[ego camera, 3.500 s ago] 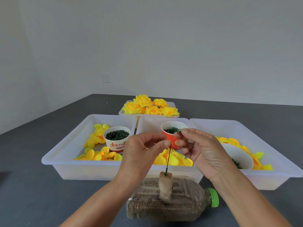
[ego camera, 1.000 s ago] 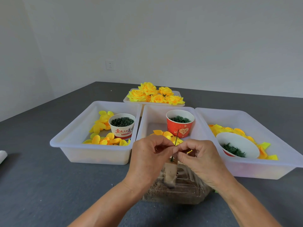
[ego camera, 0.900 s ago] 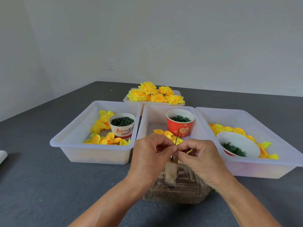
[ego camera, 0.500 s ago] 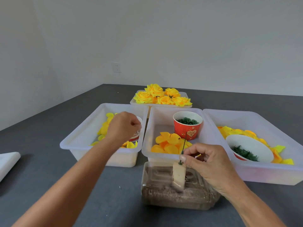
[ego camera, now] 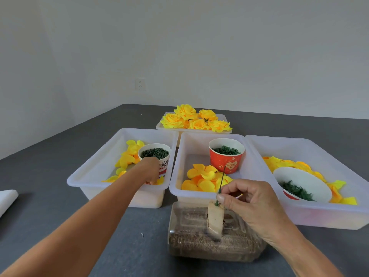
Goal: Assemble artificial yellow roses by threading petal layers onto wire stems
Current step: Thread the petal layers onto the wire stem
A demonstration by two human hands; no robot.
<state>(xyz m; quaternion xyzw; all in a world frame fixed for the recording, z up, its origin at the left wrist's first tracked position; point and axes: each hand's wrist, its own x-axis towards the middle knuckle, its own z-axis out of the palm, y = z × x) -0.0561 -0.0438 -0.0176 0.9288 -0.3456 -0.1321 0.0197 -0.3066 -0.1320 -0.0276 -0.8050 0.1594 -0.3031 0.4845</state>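
A thin green wire stem (ego camera: 222, 181) stands upright in a small tan block (ego camera: 215, 218) on top of a grain-filled plastic bottle (ego camera: 215, 243) lying on its side. My right hand (ego camera: 251, 198) pinches the stem near its base between thumb and forefinger. My left hand (ego camera: 150, 170) reaches into the left bin (ego camera: 93, 172), down among yellow petals (ego camera: 127, 156) beside a white cup (ego camera: 154, 153) of dark green pieces. Its fingertips are hidden behind the hand. More yellow petals (ego camera: 203, 178) lie in the middle bin (ego camera: 180, 156).
A red cup (ego camera: 226, 156) of green rings stands in the middle bin. The right bin (ego camera: 311, 216) holds petals and a tilted white bowl (ego camera: 299, 182) of green pieces. A tray of finished yellow roses (ego camera: 195, 120) sits behind. A white object (ego camera: 6, 198) lies at far left.
My left hand left the stem, swung left into the left bin and dropped lower among the petals. My right hand stays pinching the stem.
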